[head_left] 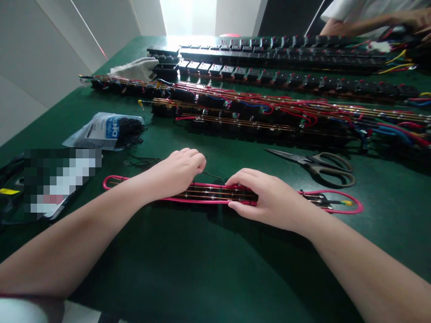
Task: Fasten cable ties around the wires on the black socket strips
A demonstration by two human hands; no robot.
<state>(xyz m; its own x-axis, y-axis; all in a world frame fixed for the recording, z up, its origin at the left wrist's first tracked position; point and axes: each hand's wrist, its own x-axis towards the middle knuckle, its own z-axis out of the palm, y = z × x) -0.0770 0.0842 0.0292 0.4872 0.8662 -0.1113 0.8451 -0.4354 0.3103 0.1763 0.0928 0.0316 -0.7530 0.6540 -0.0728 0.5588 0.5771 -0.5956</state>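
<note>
A narrow black strip (212, 194) with copper-coloured rods is laid flat on the green tabletop (215, 264), directly under the two hands. It is bordered by a pink-red cable (198, 201), which is bent into a loop beyond each hand. By the right hand (266, 193) the strip is gripped from both long edges, the fingers being placed on the far edge and the thumb on the near one; it is probably held so in order that it is kept from sliding or turning. The left hand (188, 172) is closed above the strip, and a thin black tie (213, 175) appears to be pinched in it, its free part being pointed toward the right fingertips. How the thumb is set cannot be told, as it is hidden.

Beyond the right hand, scissors (311, 160) are left slightly opened, perhaps so that they can be reached easily. Loose ties (144, 159) are scattered just beside the left hand, and farther to its left an opened bag (104, 131) is laid, likely for easy supply. Beyond both hands, longer wired assemblies (256, 114) are lined up in rows, by which the near working area is left free.
</note>
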